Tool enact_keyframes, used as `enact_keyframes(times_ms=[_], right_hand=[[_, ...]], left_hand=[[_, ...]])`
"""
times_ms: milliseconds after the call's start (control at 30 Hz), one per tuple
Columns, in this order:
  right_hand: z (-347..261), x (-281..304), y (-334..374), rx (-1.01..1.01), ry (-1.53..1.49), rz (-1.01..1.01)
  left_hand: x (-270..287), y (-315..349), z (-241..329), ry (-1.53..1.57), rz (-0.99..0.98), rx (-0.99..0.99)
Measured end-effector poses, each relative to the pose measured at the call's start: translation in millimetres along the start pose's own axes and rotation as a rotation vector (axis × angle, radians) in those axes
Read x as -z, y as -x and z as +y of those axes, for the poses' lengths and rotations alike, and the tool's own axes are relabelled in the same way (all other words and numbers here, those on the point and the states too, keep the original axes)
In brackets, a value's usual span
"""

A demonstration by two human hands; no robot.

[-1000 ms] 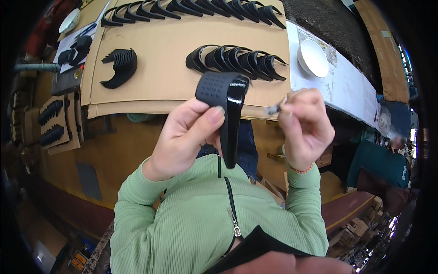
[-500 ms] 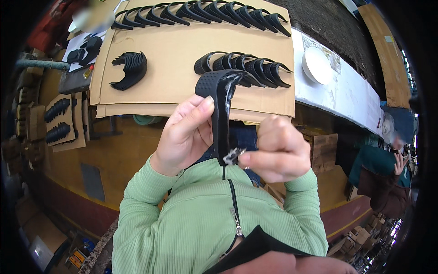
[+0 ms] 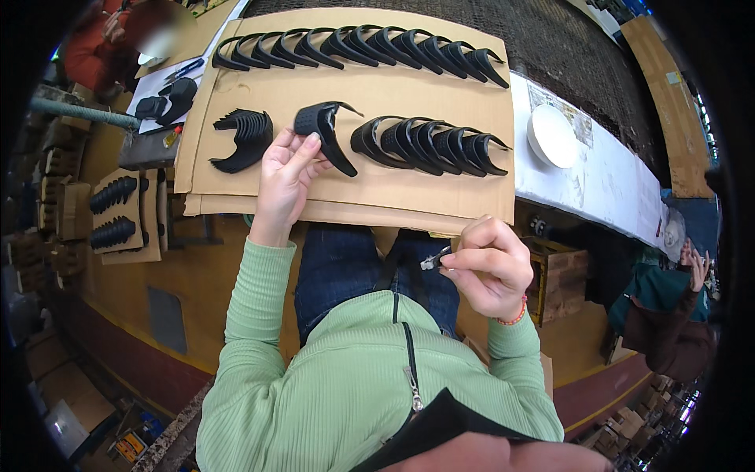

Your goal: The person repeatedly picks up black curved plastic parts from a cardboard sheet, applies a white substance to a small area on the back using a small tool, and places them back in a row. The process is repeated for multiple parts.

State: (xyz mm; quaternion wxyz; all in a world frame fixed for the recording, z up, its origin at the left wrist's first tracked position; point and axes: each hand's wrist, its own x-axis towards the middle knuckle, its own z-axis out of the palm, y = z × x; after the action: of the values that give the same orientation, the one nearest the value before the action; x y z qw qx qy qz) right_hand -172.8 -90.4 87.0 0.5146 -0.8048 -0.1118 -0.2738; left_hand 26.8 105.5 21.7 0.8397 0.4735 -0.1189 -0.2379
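On cardboard sheet (image 3: 393, 197), left hand (image 3: 285, 177) gripping curved black plastic part (image 3: 322, 130); right hand (image 3: 487, 267) over lap, pinching small metal tool (image 3: 431, 261); row of black parts (image 3: 429, 145) just beside.

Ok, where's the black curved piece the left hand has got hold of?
In the head view, the black curved piece is at the left hand fingertips on the cardboard sheet, between a small stack and a longer row.

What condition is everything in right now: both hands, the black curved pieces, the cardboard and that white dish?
Left hand: fingers gripping a black curved plastic piece on the board.
Right hand: closed on a small metal tool, over the lap.
Brown cardboard sheet: lying flat.
Rows of black curved pieces: overlapped, lying on the cardboard.
Round white dish: upright on the white tabletop.
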Motion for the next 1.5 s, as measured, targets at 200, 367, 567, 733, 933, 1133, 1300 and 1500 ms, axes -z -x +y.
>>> enact_keyframes(times_ms=[200,367,567,733,933,1133,1300,1500], right_hand=[[6.2,2.2,-0.1,-0.013,0.023,0.021],[9.4,3.6,-4.6,-0.018,0.04,0.035],[10.8,12.7,-4.3,-0.092,0.075,0.091],[20.9,24.9,0.4,-0.267,-0.164,0.364],[37.6,55.3,-3.2,-0.286,-0.049,0.558],[55.9,84.3,-10.7,-0.295,0.147,0.636],[83.5,127.1,-15.0,-0.308,0.277,0.704],[125.4,167.8,-21.7,-0.526,0.665,0.468]], left_hand=[[12.9,-6.3,-8.8,-0.022,0.007,0.215],[7.0,-4.0,-7.1,-0.247,0.086,0.322],[3.8,-3.9,0.6,-0.636,0.295,0.142],[8.9,5.1,23.0,-0.973,0.451,-0.495],[44.6,-8.6,45.4,-1.528,0.507,-0.45],[60.2,-20.2,37.9,-1.467,0.428,-0.429],[56.3,-18.9,50.0,-1.401,0.391,-0.392],[76.7,-14.9,85.2,-1.544,0.409,-0.453]])
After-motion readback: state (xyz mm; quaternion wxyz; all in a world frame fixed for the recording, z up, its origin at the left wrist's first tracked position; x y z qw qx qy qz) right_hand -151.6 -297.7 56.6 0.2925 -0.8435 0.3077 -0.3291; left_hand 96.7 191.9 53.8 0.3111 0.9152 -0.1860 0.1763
